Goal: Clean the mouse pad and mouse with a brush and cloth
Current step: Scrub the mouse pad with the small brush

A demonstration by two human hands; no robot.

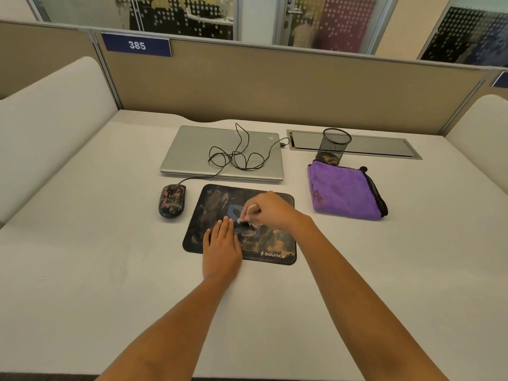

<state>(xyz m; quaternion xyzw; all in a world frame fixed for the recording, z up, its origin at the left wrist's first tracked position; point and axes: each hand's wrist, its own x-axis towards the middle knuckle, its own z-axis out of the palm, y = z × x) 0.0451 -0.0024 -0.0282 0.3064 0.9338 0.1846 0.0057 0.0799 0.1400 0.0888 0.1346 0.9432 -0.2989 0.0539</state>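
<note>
A black mouse pad (217,199) smeared with orange-brown dust lies on the desk in front of me. My left hand (222,246) presses flat on its near left part, fingers straight. My right hand (270,209) grips a small brush (248,214) by its pale handle, with the bristle end touching the middle of the pad. A black wired mouse (171,200), also speckled with dust, sits just left of the pad. A folded purple cloth (343,192) lies to the right of the pad, with neither hand on it.
A shut silver laptop (192,152) lies behind the pad with the mouse cable (239,154) coiled on its lid. A black mesh pen cup (334,145) stands behind the cloth, by a desk cable hatch (384,145). Beige partition panels enclose the white desk (82,270).
</note>
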